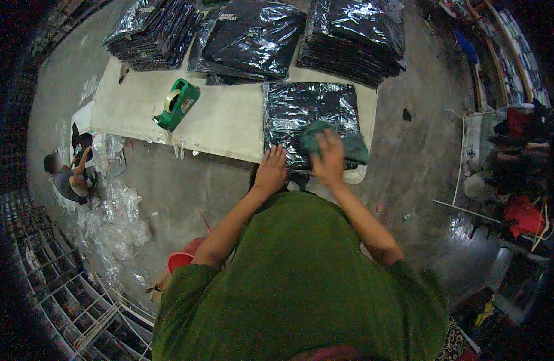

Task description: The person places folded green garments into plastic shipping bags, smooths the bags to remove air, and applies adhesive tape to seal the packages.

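A folded black garment in a clear plastic bag (310, 106) lies at the table's near right corner, its film wrinkled and shiny. My left hand (271, 169) rests flat on the bag's lower left edge, holding nothing. On the bag's lower right part my right hand (328, 160), blurred, presses on a bunched dark green cloth (355, 149). Part of the cloth is hidden under the fingers, and one end spreads towards the bag's right edge.
A green tape dispenser (180, 106) stands left on the pale table (231, 122). Bagged black garments form a left stack (153, 36), a middle pile (254, 40) and a right stack (351, 45). A person (71, 178) squats at left near loose plastic film (110, 212). A red bucket (180, 259) stands below.
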Demonstrator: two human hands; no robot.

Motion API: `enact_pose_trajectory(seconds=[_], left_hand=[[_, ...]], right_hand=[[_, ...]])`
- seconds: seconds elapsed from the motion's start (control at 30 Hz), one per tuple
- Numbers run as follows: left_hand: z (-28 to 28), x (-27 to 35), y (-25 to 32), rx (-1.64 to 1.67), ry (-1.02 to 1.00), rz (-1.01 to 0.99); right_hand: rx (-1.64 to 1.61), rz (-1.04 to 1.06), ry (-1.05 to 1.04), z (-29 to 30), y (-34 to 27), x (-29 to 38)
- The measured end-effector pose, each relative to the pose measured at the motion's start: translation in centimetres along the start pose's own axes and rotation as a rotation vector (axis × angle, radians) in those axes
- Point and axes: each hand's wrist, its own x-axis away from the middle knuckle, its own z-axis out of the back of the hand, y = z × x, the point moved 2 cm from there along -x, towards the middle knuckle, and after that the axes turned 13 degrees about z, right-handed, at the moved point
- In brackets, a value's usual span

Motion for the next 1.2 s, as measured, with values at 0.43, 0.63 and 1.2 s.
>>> enact_pose_trajectory(seconds=[0.43, 0.63, 1.2], left_hand=[[-1.1, -0.9, 1.4, -0.06, -0.245, 0.088], [-1.7, -1.5, 0.5, 0.07, -0.321, 0.131], [-1.4, -1.6, 0.7, -0.106, -0.403, 0.019]], right_hand=[[0.343, 0.028, -0.262, -12.0, 9.9, -13.1], [0.331, -0.014, -0.39, -9.8, 15.1, -13.1], [0.072, -0.104, -0.397, 0.0, 5.3, 7.9]])
